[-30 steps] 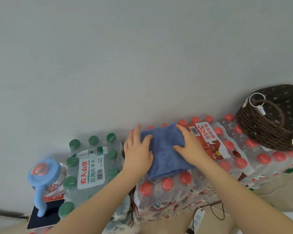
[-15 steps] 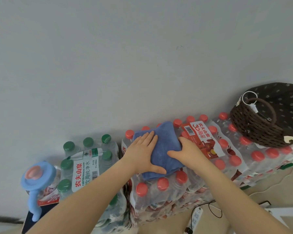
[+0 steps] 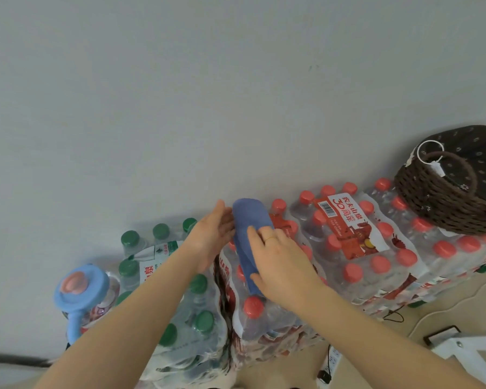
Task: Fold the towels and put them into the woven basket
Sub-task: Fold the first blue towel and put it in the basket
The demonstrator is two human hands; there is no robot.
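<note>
A folded blue towel (image 3: pixel 249 228) stands on edge on top of the shrink-wrapped packs of red-capped water bottles (image 3: pixel 357 248). My right hand (image 3: pixel 281 262) grips it from the right, fingers curled over its upper edge and thumb under its near end. My left hand (image 3: pixel 215 231) lies flat with straight fingers against the towel's left side. The dark brown woven basket (image 3: pixel 443 203), with a loop handle and a spotted lining, sits on the bottle packs at the far right, well apart from both hands.
A pack of green-capped bottles (image 3: pixel 163 262) stands to the left, under my left forearm. A blue water-jug pump (image 3: pixel 80 290) is at the far left. A grey wall rises right behind the packs. Cables, a power strip (image 3: pixel 330 363) and a white frame lie on the floor at lower right.
The towel lay flat under both palms; now it is folded narrower and tipped up on edge. My right hand moved over it to grip it, and my left hand slid to its left side.
</note>
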